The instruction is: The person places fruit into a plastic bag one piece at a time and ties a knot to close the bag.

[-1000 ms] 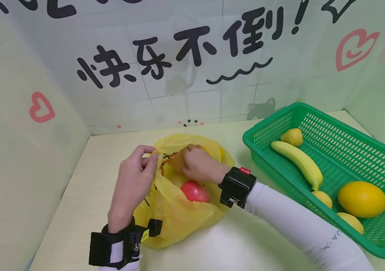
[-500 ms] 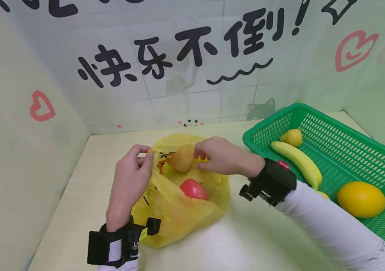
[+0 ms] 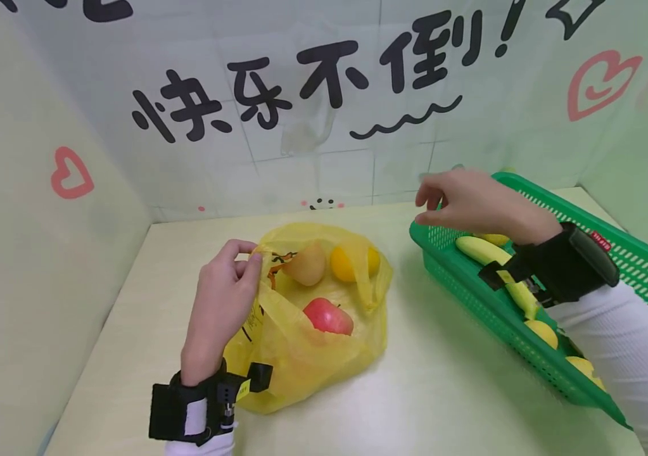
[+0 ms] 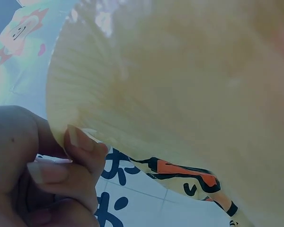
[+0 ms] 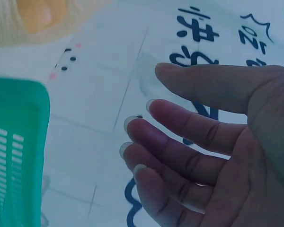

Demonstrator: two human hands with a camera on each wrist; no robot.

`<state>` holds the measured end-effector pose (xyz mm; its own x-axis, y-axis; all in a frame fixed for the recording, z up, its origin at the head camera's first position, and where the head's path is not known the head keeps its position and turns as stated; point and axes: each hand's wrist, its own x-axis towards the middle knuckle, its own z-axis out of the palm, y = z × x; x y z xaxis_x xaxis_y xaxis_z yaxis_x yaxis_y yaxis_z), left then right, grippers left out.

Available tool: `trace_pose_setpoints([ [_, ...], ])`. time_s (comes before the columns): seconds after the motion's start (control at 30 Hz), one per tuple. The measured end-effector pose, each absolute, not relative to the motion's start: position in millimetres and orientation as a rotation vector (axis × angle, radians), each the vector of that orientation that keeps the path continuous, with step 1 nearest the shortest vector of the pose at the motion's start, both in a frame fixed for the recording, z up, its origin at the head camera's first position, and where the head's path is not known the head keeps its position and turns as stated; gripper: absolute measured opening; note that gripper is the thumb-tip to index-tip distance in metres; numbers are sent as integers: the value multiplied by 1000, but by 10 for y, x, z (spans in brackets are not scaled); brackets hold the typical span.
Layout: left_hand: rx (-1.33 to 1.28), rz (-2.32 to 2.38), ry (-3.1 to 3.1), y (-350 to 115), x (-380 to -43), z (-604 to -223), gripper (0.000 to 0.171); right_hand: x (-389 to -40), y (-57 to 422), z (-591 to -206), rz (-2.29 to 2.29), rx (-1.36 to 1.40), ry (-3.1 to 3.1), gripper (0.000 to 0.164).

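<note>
My left hand (image 3: 227, 291) pinches the rim of a yellow plastic bag (image 3: 312, 373) on the table. In the left wrist view, thumb and fingers (image 4: 80, 142) hold the thin film of the bag's edge. The bag's mouth faces up, showing a pear (image 3: 306, 265), an orange (image 3: 346, 263) partly behind a bag handle, and a red apple (image 3: 328, 316). Over the left end of a green basket (image 3: 443, 272) hangs my right hand (image 3: 472, 202), holding nothing. Its fingers are loosely bent in the right wrist view, apart from the basket's rim (image 5: 33, 94).
Inside the basket lie a banana (image 3: 480, 250), a yellow fruit (image 3: 495, 239) beneath my right hand, and two round yellow fruits (image 3: 541, 332) near the front wall. My right forearm covers much of the basket. A printed wall (image 3: 324, 171) stands behind the table.
My right hand has let go of the pear inside the bag, come out, and moved right and up over the basket. The left hand keeps its hold on the bag's rim.
</note>
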<state>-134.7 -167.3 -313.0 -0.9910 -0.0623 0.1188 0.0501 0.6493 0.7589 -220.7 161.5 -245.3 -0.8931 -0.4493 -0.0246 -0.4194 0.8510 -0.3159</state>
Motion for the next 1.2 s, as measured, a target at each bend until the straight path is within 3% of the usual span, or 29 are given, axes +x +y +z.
trace_pose_setpoints([
  [0.87, 1, -1245, -2737, -1701, -1340, -3132, 25, -2209, 2849, -2498, -88, -476, 2745, 41],
  [1.03, 7, -1243, -2743, -1692, -1346, -3132, 25, -2225, 3045, -2567, -48, -388, 2691, 52],
  [1.2, 14, -1235, -2749, -1679, -1359, -3130, 26, -2239, 3183, -2611, -100, -284, 2486, 76],
])
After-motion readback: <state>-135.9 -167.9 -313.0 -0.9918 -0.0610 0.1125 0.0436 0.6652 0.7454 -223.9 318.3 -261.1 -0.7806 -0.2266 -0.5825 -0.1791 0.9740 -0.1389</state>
